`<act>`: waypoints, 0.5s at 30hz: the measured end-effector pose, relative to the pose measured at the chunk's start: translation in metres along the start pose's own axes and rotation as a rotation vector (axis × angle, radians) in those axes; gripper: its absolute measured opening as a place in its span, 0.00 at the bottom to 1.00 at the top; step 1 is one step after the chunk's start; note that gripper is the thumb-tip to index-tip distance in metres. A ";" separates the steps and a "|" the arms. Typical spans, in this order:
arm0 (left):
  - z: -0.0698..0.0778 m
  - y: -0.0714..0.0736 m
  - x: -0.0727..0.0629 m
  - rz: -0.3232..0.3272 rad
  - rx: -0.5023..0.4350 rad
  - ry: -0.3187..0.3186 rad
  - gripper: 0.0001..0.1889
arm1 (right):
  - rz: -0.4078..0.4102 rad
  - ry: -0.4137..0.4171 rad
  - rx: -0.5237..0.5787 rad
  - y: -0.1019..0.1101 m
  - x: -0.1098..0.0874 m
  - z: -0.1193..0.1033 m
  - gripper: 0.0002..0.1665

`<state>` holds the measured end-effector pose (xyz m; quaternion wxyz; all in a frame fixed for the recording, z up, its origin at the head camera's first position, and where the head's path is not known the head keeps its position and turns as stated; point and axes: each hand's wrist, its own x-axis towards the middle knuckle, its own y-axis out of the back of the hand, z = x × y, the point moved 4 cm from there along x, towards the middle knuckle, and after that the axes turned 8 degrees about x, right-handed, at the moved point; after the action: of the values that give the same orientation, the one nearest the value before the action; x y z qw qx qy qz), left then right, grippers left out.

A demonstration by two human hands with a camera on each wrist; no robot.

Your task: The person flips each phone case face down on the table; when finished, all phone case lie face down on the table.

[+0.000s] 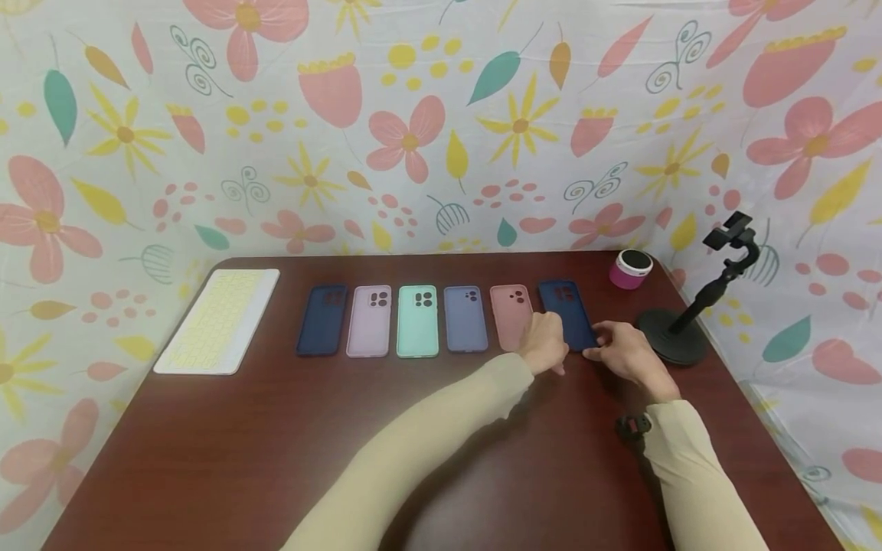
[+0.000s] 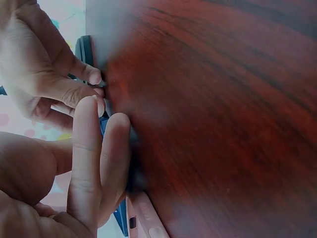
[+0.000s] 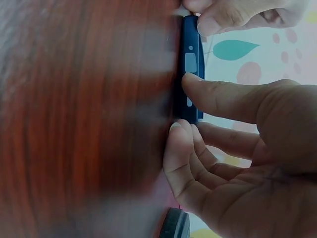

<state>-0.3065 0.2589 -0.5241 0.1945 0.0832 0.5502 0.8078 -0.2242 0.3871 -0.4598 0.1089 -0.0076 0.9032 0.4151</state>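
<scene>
A dark blue phone case (image 1: pixel 566 302) lies at the right end of a row of phone cases on the table. My left hand (image 1: pixel 544 343) pinches its near left corner, thumb and finger close together there in the right wrist view. At the near right corner my right hand (image 1: pixel 627 352) grips the case, with the thumb on the cutout end edge (image 3: pixel 190 49) and fingers curled beside the corner. Just left of it, a pink phone case (image 1: pixel 508 314) is partly covered by my left hand.
Further left lie periwinkle (image 1: pixel 466 325), mint (image 1: pixel 417 329), lilac (image 1: pixel 370 325) and dark blue (image 1: pixel 322 321) phone cases. A white keyboard (image 1: pixel 241 344) is at the far left. A pink round speaker-like object (image 1: pixel 630 275) and a black stand (image 1: pixel 671 340) are at the right, by the floral cloth.
</scene>
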 end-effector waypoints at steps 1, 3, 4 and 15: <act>0.001 0.003 -0.003 -0.004 -0.009 -0.001 0.14 | 0.003 0.004 0.001 0.001 -0.001 0.000 0.37; 0.004 0.011 -0.010 0.008 -0.004 0.002 0.13 | 0.011 0.011 -0.002 0.002 -0.002 0.000 0.37; 0.006 0.018 -0.016 0.000 -0.007 0.007 0.13 | 0.015 0.014 -0.003 0.002 -0.003 -0.001 0.36; 0.015 0.054 -0.057 -0.057 -0.211 0.056 0.25 | 0.046 0.030 -0.024 0.009 -0.013 -0.003 0.36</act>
<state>-0.2611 0.2315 -0.4638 0.2096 0.0239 0.4695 0.8574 -0.2132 0.3897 -0.4483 0.0858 0.0060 0.8997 0.4280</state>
